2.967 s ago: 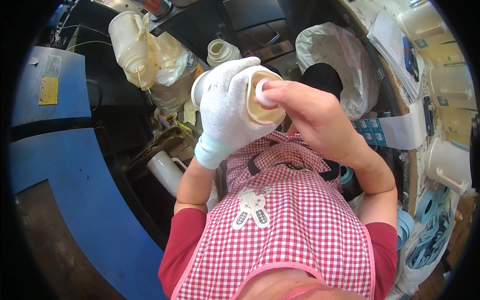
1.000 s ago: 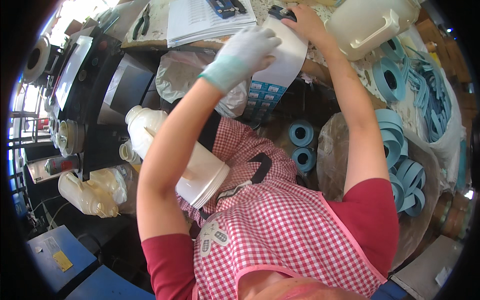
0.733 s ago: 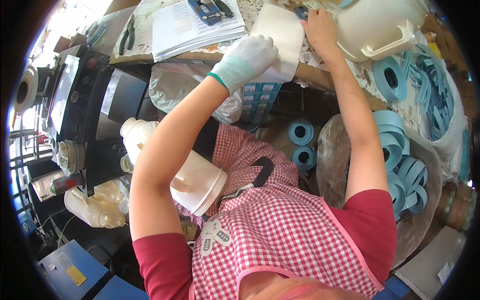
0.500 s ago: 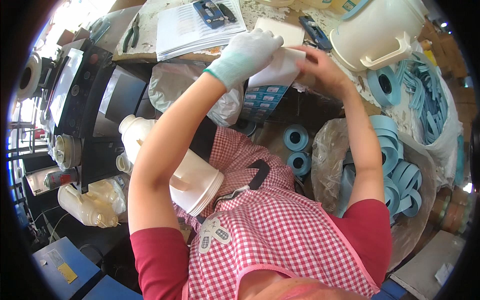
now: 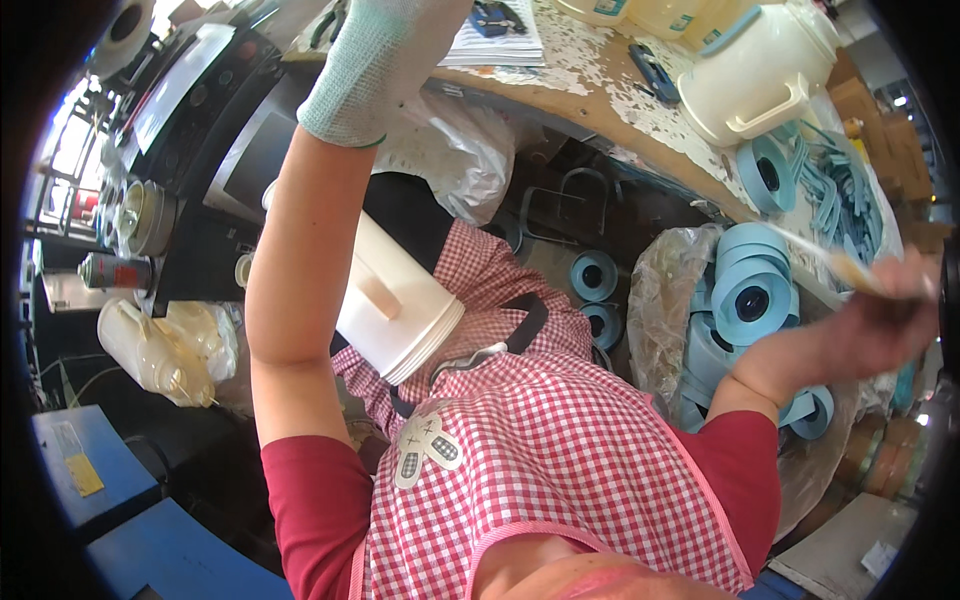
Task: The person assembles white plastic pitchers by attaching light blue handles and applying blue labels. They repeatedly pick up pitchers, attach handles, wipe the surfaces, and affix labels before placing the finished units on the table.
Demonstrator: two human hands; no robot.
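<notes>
My left hand, in a pale knitted glove, reaches up over the left part of the worktable. The top edge of the view cuts off its fingers. Out at the far right is my bare right hand, smeared by motion. A thin, pale, blurred thing sticks out from its fingers, too smeared to name. Across my lap leans a cream plastic jug-like body with a handle, partly behind my left forearm. Neither hand touches it.
On the worn worktable are printed papers, a dark blue tool and a cream jug. Light blue strip rolls fill a plastic bag at right. Black equipment stands left.
My hands have parted: the left moved up and left, the right swung down to the far right. The white sheet and blue-patterned piece between them have left the table edge.
</notes>
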